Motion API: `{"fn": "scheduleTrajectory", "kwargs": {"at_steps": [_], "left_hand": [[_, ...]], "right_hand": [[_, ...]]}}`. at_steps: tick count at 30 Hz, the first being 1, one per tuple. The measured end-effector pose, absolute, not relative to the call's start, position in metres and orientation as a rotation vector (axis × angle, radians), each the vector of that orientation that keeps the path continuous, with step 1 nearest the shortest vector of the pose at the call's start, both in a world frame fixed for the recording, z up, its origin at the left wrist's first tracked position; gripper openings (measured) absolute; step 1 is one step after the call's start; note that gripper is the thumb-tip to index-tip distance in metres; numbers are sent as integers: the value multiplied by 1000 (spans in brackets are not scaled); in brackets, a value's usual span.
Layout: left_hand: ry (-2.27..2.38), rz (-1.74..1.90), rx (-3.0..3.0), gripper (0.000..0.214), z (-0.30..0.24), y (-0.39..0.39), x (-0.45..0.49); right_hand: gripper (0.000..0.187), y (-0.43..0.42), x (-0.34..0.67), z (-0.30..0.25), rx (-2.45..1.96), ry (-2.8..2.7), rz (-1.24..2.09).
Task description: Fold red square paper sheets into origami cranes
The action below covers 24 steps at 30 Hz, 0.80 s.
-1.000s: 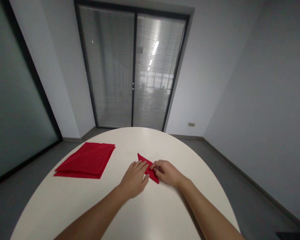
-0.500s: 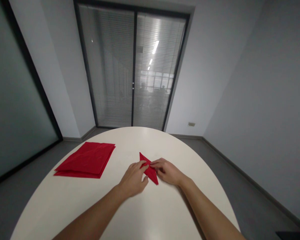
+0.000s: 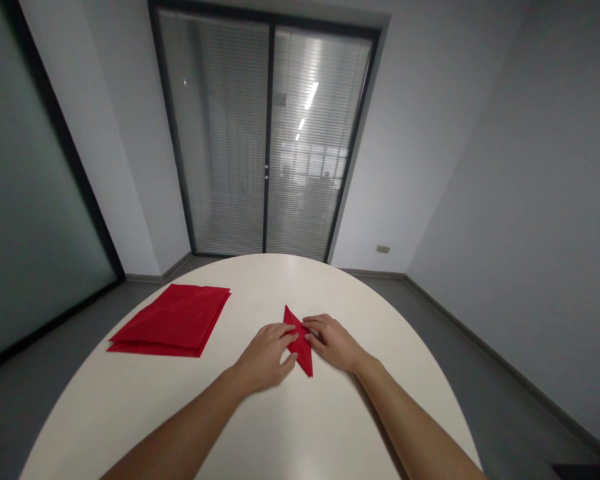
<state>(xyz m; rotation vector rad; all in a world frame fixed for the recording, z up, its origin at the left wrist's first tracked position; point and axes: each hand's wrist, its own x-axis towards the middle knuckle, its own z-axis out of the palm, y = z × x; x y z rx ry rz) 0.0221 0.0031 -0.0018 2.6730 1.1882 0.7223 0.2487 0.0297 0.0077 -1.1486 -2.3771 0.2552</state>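
Observation:
A small red napkin [image 3: 300,347], folded into a narrow pointed shape, lies on the white round table [image 3: 280,427] between my two hands. My left hand [image 3: 265,357] rests on its left side with fingers laid flat on the cloth. On the right side my right hand [image 3: 333,340] presses down, fingers stretched toward the fold. Both hands touch the napkin; parts of it are hidden under the fingers.
A stack of flat red napkins [image 3: 173,320] lies on the table's left part. The table edge curves round at the far side and right. Behind it stands a glass door with blinds [image 3: 267,133], with grey floor all around.
The folded napkin has turned a little, its near tip swinging toward me and left. Both hands shifted slightly with it and stay pressed on it.

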Motion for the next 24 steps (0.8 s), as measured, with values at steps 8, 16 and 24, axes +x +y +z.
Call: {"fn": "scheduleTrajectory", "kwargs": {"at_steps": [8, 16, 24], "left_hand": [[1286, 754, 2636, 26, 6, 1, 27], [1430, 739, 2666, 26, 12, -3, 32], [1338, 656, 2689, 21, 9, 0, 27]], "right_hand": [[29, 26, 248, 14, -1001, -2419, 296], [28, 23, 245, 18, -906, -2429, 368], [35, 26, 248, 11, -1011, -2426, 300]]}}
